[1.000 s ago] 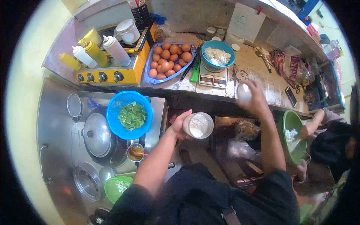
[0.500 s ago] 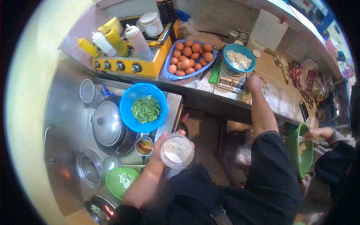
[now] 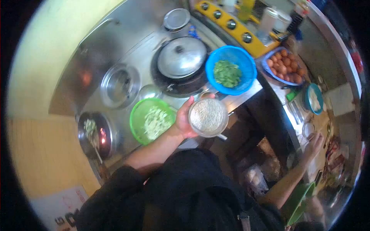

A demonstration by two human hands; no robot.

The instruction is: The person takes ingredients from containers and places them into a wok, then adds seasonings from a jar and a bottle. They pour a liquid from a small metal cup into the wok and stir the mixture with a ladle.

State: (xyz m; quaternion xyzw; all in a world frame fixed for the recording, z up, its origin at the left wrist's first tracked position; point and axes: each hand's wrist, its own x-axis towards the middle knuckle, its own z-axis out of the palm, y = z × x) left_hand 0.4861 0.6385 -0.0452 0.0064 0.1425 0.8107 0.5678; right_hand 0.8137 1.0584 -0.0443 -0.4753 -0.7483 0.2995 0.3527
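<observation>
My left hand (image 3: 185, 118) is closed around a round clear container (image 3: 209, 117) of pale, speckled powder, its top uncovered. It is held over the counter's edge, beside a green basin (image 3: 140, 119) of chopped white pieces and below a blue basket (image 3: 249, 73) of cut green leaves. My right hand (image 3: 315, 144) reaches out to the right-hand counter. Its fingers seem to pinch a small round pale lid (image 3: 308, 130); the grip is small and blurred. Just past it are a kitchen scale (image 3: 296, 111) and a teal bowl (image 3: 315, 99) with white contents.
A lidded wok (image 3: 182, 57) sits at the back, near a steel pot (image 3: 120, 85). At left stands a pan (image 3: 96, 134) with a ladle in it. Brown eggs (image 3: 284, 65) fill a tray by the yellow stove (image 3: 231, 25). A co-worker's hand (image 3: 315, 210) is at a green bowl (image 3: 298, 204).
The view has swung left, bringing the pan and green basin further in. My right hand has drawn away from the scale, and the round lid now shows beside it. My left hand still holds the container.
</observation>
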